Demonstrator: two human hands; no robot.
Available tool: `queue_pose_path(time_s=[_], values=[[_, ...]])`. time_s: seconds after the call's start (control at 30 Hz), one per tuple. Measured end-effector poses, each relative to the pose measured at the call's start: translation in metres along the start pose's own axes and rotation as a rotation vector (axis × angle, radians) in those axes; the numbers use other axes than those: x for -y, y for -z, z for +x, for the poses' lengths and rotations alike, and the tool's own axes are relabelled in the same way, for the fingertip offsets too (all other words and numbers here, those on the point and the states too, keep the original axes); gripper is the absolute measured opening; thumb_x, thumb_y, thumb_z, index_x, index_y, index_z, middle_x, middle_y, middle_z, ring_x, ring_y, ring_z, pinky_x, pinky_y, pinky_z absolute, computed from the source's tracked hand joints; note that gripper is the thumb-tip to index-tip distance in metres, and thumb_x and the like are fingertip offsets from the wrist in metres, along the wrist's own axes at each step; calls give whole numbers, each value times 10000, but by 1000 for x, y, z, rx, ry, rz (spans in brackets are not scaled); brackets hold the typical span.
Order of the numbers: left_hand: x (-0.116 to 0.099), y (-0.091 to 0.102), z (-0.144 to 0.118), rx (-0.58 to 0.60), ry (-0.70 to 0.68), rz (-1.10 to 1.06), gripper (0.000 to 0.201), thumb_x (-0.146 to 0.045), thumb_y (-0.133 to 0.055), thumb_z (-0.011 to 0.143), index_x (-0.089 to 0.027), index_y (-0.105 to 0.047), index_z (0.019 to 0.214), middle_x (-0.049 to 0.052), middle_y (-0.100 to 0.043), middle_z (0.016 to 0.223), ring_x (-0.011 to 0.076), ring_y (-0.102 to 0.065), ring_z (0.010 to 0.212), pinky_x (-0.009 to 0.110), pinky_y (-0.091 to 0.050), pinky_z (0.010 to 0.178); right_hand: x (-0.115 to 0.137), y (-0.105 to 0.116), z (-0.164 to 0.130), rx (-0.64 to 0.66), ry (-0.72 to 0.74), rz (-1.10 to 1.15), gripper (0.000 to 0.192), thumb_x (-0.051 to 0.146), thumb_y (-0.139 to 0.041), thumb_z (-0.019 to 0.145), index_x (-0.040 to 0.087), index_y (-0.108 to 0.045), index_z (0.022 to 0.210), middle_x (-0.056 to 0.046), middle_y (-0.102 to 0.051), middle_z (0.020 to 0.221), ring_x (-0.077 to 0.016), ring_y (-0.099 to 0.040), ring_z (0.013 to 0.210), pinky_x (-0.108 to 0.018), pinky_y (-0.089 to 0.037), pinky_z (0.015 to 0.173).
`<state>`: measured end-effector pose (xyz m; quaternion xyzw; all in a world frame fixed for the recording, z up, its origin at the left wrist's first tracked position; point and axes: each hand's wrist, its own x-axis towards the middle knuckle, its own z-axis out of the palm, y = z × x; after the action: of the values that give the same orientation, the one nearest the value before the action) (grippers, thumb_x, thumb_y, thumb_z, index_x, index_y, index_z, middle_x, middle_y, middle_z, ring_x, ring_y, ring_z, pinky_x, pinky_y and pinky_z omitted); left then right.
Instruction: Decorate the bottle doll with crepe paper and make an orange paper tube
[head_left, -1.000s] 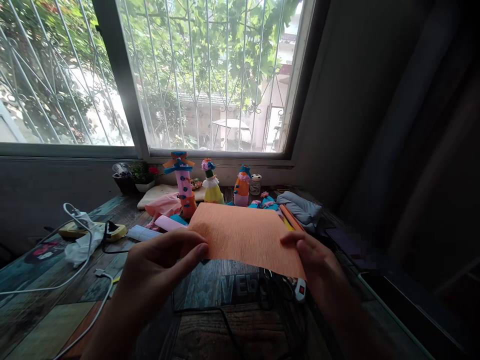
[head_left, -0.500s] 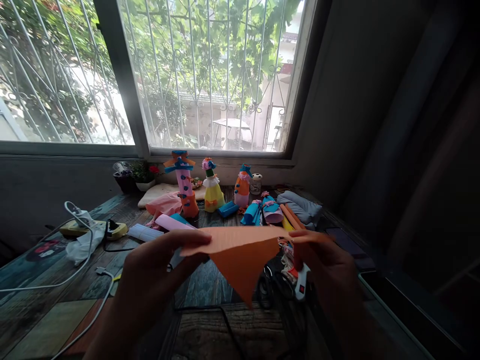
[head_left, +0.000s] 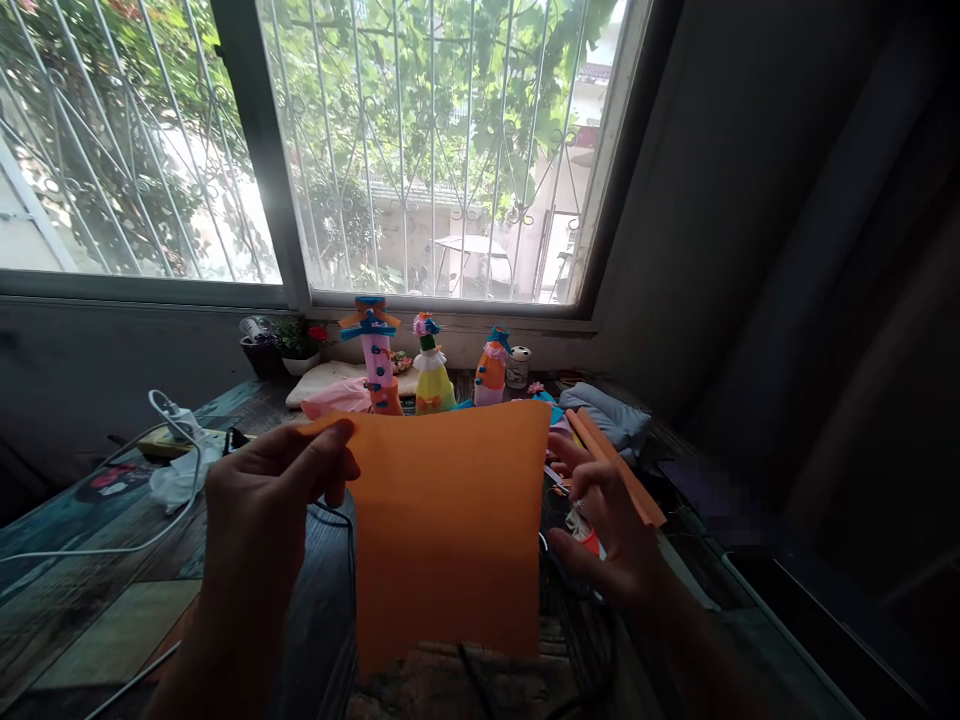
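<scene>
An orange sheet of paper [head_left: 450, 530] is pinched at its upper left corner between the thumb and fingers of the left hand [head_left: 259, 500], so that it hangs upright in front of the camera, its lower edge near the table [head_left: 90, 590]. The right hand [head_left: 607, 540] is held just beside the right edge of the sheet with the fingers spread and loosely curled; it is not closed on anything, and whether a fingertip touches the paper cannot be told. A rolled orange tube [head_left: 611, 465] lies slanted just behind that hand.

Under and around the hanging sheet, dark cables [head_left: 330, 520] are seen on the painted wooden tabletop. To the left, a white cable [head_left: 97, 545] runs to a white plug [head_left: 171, 410], with a crumpled white cloth [head_left: 176, 480] next to it.

Further back, a row of decorated bottles stands near the window sill: a tall pink one with a blue and orange top [head_left: 375, 355], a yellow and green one [head_left: 431, 370] and an orange one [head_left: 491, 368], with a small white jar [head_left: 517, 366] beside the last. A folded grey cloth [head_left: 607, 415] lies to the right of them, and a small flower pot [head_left: 300, 345] is set at the left. A barred window [head_left: 420, 150] with green leaves outside fills the wall behind.
</scene>
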<state>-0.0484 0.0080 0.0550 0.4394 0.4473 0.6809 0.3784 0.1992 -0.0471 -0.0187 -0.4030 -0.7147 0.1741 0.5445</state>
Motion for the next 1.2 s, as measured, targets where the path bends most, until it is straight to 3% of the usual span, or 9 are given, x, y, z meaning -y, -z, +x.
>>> queue_pose_path(time_s=[0.27, 0.43, 0.53, 0.63, 0.7, 0.8, 0.93, 1.1, 1.2], values=[[11, 4, 8, 93, 14, 129, 273, -313, -769, 583, -139, -588, 475, -88, -329, 381, 21, -262, 363, 145, -180, 354, 18, -4, 2, 226, 134, -29, 177, 116, -570, 827, 227, -633, 948, -119, -556, 1258, -236, -585, 1107, -335, -487, 877], [17, 8, 15, 208, 149, 56, 215, -325, -787, 547, -161, -656, 596, -89, -329, 412, 42, -277, 395, 170, -188, 392, 8, -8, 4, 282, 90, -216, 239, 161, -580, 836, 221, -681, 1044, -98, -684, 1062, -210, -647, 956, -282, -505, 784], [19, 10, 17, 276, 184, 38, 191, -319, -766, 584, -171, -674, 663, -51, -466, 499, 69, -402, 463, 183, -302, 445, -6, -13, 4, 224, 41, -230, 243, 187, -549, 863, 213, -666, 1074, -74, -738, 947, -196, -681, 834, -267, -516, 693], [24, 10, 21, 297, -39, 176, 229, -326, -729, 666, -193, -698, 850, 12, -595, 792, 102, -507, 618, 194, -375, 517, -12, -12, 2, 70, -2, -157, 194, 193, -550, 859, 214, -696, 985, -48, -757, 847, -161, -677, 658, -239, -504, 595], [31, 9, 24, 390, -187, 194, 320, -300, -671, 724, -244, -653, 1039, 40, -576, 1062, 158, -563, 843, 199, -426, 584, -10, -9, 0, -20, -61, -79, 190, 207, -573, 844, 240, -714, 967, -34, -760, 871, -168, -688, 713, -236, -511, 641], [44, 7, 29, 703, -213, 13, 531, -172, -536, 779, -352, -440, 1269, 35, -489, 1294, 240, -474, 1186, 275, -491, 783, -4, 0, -2, -77, -182, 121, 251, 220, -537, 842, 298, -728, 985, -2, -747, 984, -189, -670, 930, -246, -501, 788], [57, 8, 32, 1012, -201, -22, 500, -128, -390, 884, -393, -352, 1306, 40, -479, 1335, 248, -502, 1191, 342, -497, 849, -3, 10, 0, -66, -258, 368, 370, 210, -478, 741, 290, -750, 978, 9, -739, 1021, -217, -637, 995, -275, -480, 840], [65, 10, 37, 988, -213, 287, 414, -190, -334, 950, -365, -383, 1322, 39, -405, 1401, 258, -407, 1274, 370, -447, 959, -1, 18, 5, -72, -215, 579, 467, 205, -471, 622, 230, -761, 988, -38, -746, 981, -258, -635, 954, -320, -484, 794], [67, 8, 36, 1004, -223, 239, 442, -218, -363, 963, -418, -306, 1353, 24, -406, 1402, 227, -442, 1246, 361, -435, 985, 3, 21, 6, -55, -277, 734, 506, 196, -478, 572, 220, -763, 989, -44, -747, 979, -261, -638, 941, -322, -497, 763]])
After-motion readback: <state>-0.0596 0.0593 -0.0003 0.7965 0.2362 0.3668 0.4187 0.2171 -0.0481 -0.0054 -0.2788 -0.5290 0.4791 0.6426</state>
